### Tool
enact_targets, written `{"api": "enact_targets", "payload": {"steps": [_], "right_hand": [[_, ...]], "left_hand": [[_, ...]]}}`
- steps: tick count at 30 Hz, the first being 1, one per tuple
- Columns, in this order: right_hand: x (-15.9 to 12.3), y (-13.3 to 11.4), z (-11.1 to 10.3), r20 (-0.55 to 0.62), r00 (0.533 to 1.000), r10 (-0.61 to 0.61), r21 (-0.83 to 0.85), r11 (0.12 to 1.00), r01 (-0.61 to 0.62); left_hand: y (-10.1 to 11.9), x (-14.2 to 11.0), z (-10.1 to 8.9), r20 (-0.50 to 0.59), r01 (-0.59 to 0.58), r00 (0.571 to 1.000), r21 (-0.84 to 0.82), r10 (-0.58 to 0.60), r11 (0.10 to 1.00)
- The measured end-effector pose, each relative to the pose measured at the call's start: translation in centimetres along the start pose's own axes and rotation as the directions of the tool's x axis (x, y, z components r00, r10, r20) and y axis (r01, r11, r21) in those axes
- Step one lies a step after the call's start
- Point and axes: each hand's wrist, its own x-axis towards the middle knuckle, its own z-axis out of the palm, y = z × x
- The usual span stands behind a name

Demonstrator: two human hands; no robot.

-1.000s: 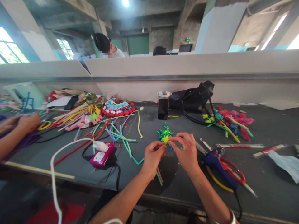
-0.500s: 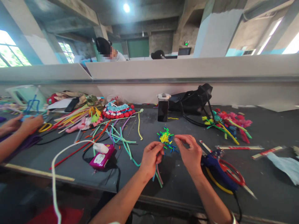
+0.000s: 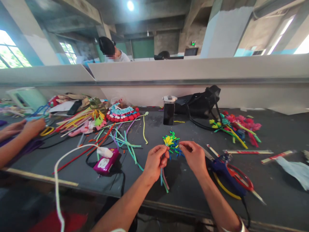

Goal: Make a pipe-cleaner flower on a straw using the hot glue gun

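Note:
My left hand [image 3: 158, 161] is closed in a pinch on the base of a yellow pipe-cleaner flower [image 3: 168, 140], whose petals fan upward. Thin blue, green and mauve stems [image 3: 164, 180] hang below this hand. My right hand [image 3: 193, 158] also pinches, thumb against forefinger, at the flower's right; a short yellow pipe-cleaner piece [image 3: 178, 147] seems to show at its fingertips. Behind and between the hands lies a heap of short blue and green pipe-cleaner pieces [image 3: 174, 151] on the dark table [image 3: 193, 196].
By my right forearm lie a blue glue gun [image 3: 227, 177] and red-handled scissors [image 3: 245, 183]. A bunch of pipe-cleaner flowers [image 3: 241, 125], black bag [image 3: 200, 104] and phone [image 3: 169, 114] stand farther back. Left are a purple power box [image 3: 105, 165], loose pipe cleaners and a co-worker's hands [image 3: 32, 127].
The yellow flower has turned slightly, its petals now spread more plainly. My right hand has shifted a little down and left, close beside it. My left hand stays pinched.

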Motion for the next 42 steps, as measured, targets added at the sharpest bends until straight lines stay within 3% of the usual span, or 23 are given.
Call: {"api": "enact_targets", "payload": {"steps": [6, 10, 13, 19, 29, 42], "right_hand": [[1.2, 0.7, -1.1, 0.082, 0.996, -0.029, -0.212, 0.976, 0.046], [2.6, 0.2, -1.0, 0.173, 0.985, -0.006, -0.464, 0.881, 0.087], [3.6, 0.1, 0.0, 0.197, 0.980, 0.023, -0.553, 0.828, 0.091], [3.7, 1.4, 1.7, 0.215, 0.973, 0.078, -0.597, 0.799, 0.068], [3.8, 2.5, 1.1, 0.320, 0.943, 0.091, -0.509, 0.856, 0.090], [3.3, 1.5, 1.6, 0.372, 0.924, 0.090, -0.493, 0.863, 0.114]], "left_hand": [[0.2, 0.4, -0.4, -0.015, -0.023, 1.000, -0.007, 0.023, 1.000], [0.5, 0.7, -0.7, -0.031, -0.033, 0.999, -0.026, 0.033, 0.999], [0.7, 0.8, -1.0, -0.030, -0.026, 0.999, -0.049, 0.025, 0.998], [0.8, 0.9, -1.4, -0.018, -0.003, 1.000, -0.076, 0.001, 0.997], [0.8, 0.7, -1.7, -0.026, 0.004, 1.000, -0.083, -0.006, 0.997], [0.7, 1.0, -1.9, -0.013, 0.002, 1.000, -0.106, -0.004, 0.994]]}}
